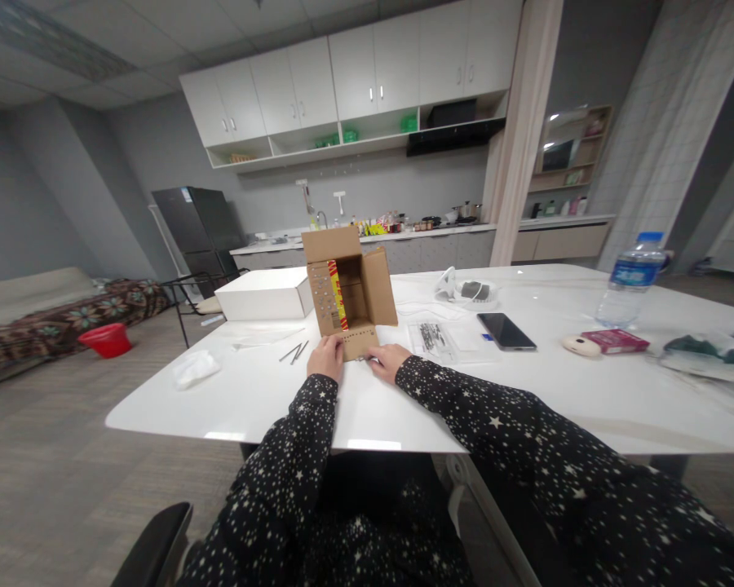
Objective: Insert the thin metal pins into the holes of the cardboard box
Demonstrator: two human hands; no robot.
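Note:
A small brown cardboard box (358,289) stands on the white table in front of me, its flaps spread and its inside facing me. A strip of red and yellow tape runs down its left flap. My left hand (326,359) is closed at the lower left edge of the front flap, its fingertips partly hidden. Beside the flap's lower right corner is my right hand (388,361), fingers drawn together; what they hold, if anything, is too small to name. Left of the box lie several thin metal rods (294,352).
A white box (264,294) stands behind left, a crumpled tissue (196,369) nearer. To the right are a clear case of small metal parts (433,340), a phone (506,331), a water bottle (630,281), a pink pack (617,341) and a green-filled bag (713,356).

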